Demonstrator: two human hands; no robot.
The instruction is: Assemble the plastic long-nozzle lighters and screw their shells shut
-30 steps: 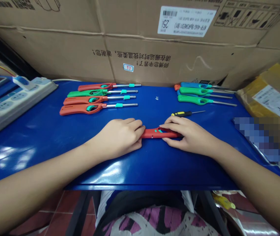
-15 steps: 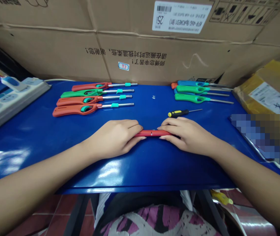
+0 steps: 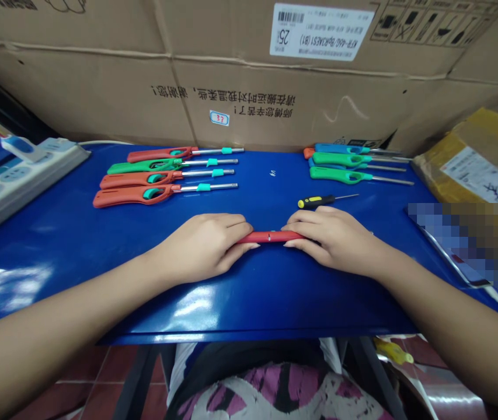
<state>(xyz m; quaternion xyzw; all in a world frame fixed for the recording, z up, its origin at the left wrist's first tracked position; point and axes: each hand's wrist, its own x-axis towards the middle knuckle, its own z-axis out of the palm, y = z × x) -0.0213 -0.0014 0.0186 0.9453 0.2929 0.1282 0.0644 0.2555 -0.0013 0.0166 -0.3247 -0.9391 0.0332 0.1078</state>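
Both my hands grip one red lighter handle (image 3: 270, 237) lying on the blue table (image 3: 249, 291). My left hand (image 3: 207, 245) is closed round its left end. My right hand (image 3: 334, 239) is closed round its right end. The handle is turned on its edge, so only a narrow red strip shows between the hands. A small yellow-and-black screwdriver (image 3: 319, 201) lies just behind my right hand.
Several red and green long-nosed lighters (image 3: 161, 178) lie in a row at the back left. A second group of green and blue ones (image 3: 349, 163) lies at the back right. Cardboard boxes (image 3: 249, 76) stand behind. A power strip (image 3: 17, 175) is at the left, a yellow parcel (image 3: 480, 157) at the right.
The red handle has been rolled from its flat side onto its edge, hiding the teal trigger. The hands have stayed in place.
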